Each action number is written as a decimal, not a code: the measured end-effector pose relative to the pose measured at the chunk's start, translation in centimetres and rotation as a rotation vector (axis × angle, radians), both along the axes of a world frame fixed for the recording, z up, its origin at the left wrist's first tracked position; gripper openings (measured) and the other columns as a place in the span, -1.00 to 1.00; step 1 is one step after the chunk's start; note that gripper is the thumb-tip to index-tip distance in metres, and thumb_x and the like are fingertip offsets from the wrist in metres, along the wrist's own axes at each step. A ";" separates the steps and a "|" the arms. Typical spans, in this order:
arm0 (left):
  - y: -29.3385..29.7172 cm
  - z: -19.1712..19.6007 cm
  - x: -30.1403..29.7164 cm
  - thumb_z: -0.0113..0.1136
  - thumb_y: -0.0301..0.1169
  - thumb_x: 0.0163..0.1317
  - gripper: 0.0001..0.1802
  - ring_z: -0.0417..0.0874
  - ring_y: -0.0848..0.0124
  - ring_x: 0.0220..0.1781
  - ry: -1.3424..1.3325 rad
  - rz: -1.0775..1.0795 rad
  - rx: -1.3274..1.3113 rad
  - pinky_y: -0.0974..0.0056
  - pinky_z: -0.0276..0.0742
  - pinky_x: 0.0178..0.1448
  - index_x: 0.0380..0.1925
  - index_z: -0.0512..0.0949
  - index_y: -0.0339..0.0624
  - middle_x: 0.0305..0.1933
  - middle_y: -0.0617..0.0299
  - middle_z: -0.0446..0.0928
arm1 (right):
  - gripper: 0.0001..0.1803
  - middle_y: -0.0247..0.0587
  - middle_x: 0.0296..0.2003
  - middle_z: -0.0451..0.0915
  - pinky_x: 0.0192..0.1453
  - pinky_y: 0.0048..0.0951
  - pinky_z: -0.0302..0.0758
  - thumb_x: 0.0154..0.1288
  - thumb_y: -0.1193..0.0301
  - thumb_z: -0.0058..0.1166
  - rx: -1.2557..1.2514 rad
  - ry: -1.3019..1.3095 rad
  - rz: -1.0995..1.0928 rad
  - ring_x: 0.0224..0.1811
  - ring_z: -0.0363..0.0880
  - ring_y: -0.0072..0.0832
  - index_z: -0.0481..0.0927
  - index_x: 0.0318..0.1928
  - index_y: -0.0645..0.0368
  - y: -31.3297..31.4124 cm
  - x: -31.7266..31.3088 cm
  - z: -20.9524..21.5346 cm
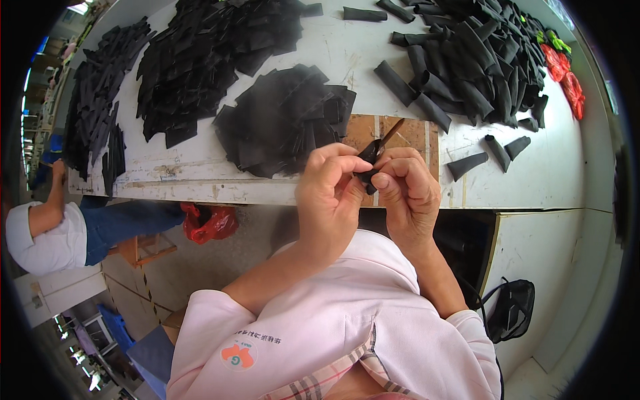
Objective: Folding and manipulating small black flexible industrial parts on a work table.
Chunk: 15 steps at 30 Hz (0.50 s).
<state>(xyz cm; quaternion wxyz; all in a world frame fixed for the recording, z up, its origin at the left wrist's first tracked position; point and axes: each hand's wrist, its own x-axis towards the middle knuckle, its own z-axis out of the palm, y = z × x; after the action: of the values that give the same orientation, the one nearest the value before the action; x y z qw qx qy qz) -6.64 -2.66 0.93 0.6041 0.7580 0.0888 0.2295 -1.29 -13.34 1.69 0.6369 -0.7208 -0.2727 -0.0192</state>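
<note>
My left hand (333,187) and my right hand (409,190) meet above the front edge of a white table (260,191). Between their fingertips they pinch a small black fabric piece (369,155), bunched or folded. A thin brown stick (393,135) slants up out of it toward the far right; I cannot tell whether a hand grips the stick itself. Beneath is a brown board (421,137) on the tabletop. Just left of my hands lies a loose heap of flat black fabric pieces (283,120).
Larger piles of black pieces (200,53) cover the table's left. Black fabric tubes (467,67) are heaped at the right, beside red plastic bags (563,80). A co-worker (53,227) is at the left, near a red bag (208,223). A black bag (512,308) hangs lower right.
</note>
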 end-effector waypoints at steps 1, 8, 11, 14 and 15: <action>-0.3 0.7 0.0 0.05 -0.63 0.11 -0.88 0.43 0.65 -0.54 0.065 -0.052 -0.308 0.56 0.43 -0.50 -0.31 0.43 -0.33 -0.35 0.20 0.46 | -0.91 -0.21 -0.46 0.41 -0.51 -0.62 0.35 0.12 0.57 0.03 -0.022 -0.076 -0.014 -0.51 0.40 -0.55 0.39 -0.46 0.27 0.1 0.2 -0.1; 1.4 3.4 1.1 0.02 -0.68 0.08 -0.77 0.44 0.59 -0.55 0.078 -0.493 -1.222 0.51 0.41 -0.50 -0.24 0.35 -0.26 -0.40 0.23 0.47 | -0.78 -0.33 -0.53 0.37 -0.46 -0.61 0.25 0.21 0.35 0.00 0.037 0.302 0.157 -0.56 0.26 -0.62 0.37 -0.47 0.24 -1.5 1.3 2.6; 1.2 5.2 2.0 -0.03 -0.67 0.09 -0.70 0.46 0.55 -0.45 0.025 -0.819 -1.592 0.51 0.41 -0.31 -0.13 0.30 -0.31 -0.33 0.18 0.47 | -0.72 -0.45 -0.58 0.37 -0.42 -0.67 0.28 0.24 0.29 -0.03 0.252 0.515 0.414 -0.49 0.26 -0.74 0.36 -0.48 0.25 -1.9 2.4 6.1; 1.8 4.9 3.7 -0.13 -0.65 0.13 -0.66 0.43 0.57 -0.47 -0.147 -1.283 -1.581 0.50 0.42 -0.28 -0.04 0.23 -0.36 -0.23 0.10 0.45 | -0.68 -0.45 -0.58 0.34 -0.47 -0.74 0.17 0.20 0.24 0.01 0.257 0.299 0.416 -0.53 0.21 -0.78 0.38 -0.48 0.26 -1.2 3.2 8.1; 2.0 5.3 4.0 -0.15 -0.64 0.14 -0.63 0.34 0.62 -0.58 -0.129 -1.211 -1.598 0.54 0.33 -0.43 0.00 0.20 -0.37 -0.23 0.07 0.45 | -0.64 -0.45 -0.56 0.30 -0.55 -0.77 0.04 0.16 0.18 0.04 0.251 0.256 0.373 -0.58 0.13 -0.80 0.38 -0.47 0.25 -0.8 3.8 8.3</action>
<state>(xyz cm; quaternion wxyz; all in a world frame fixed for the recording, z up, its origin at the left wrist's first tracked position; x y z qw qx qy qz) -2.67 -0.62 6.20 0.9544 0.0337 -0.2166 -0.2027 2.48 -14.12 9.94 0.7434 -0.5697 -0.3137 0.1563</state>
